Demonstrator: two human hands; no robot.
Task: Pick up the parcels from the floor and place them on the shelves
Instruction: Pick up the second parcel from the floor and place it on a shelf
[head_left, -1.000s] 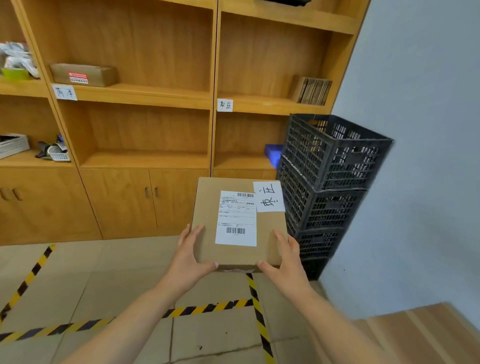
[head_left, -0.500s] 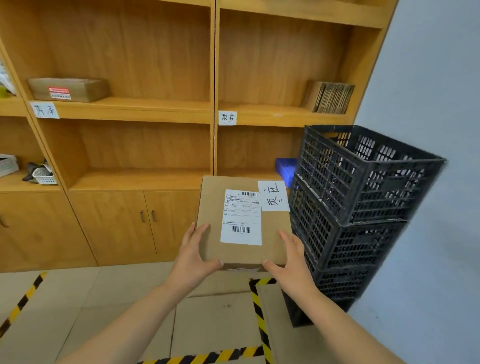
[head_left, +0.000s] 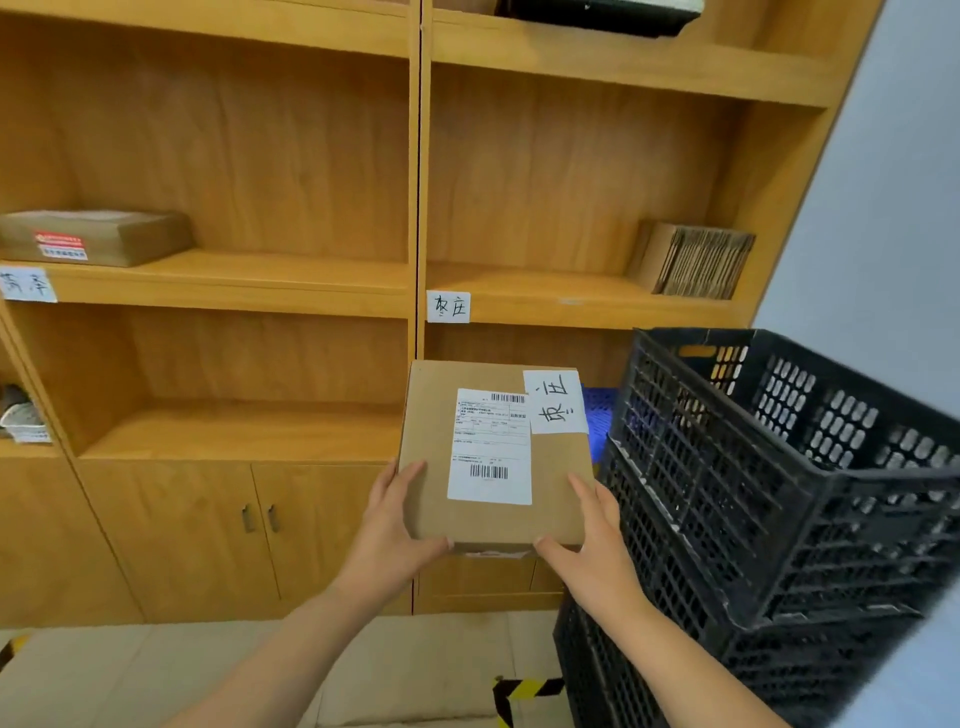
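I hold a flat brown cardboard parcel (head_left: 431, 457) with a white shipping label and a handwritten white tag, level in front of the wooden shelf unit (head_left: 418, 171). My left hand (head_left: 387, 540) grips its near left corner and my right hand (head_left: 597, 551) grips its near right corner. The parcel hangs at about the height of the lower shelf board (head_left: 244, 434). A white handwritten tag (head_left: 448, 306) is stuck on the edge of the right middle shelf (head_left: 545, 296), above the parcel.
Stacked black plastic crates (head_left: 769, 493) stand close on the right, beside my right hand. Another brown parcel (head_left: 93, 236) lies on the left middle shelf. Cardboard sheets (head_left: 696, 260) lean on the right shelf. A blue item (head_left: 597, 415) sits behind the parcel. Cabinet doors (head_left: 260, 519) are below.
I have moved closer to the shelf unit with the parcel still in both hands. The shelves and crates now fill more of the view, and most of the striped floor tape has left it.
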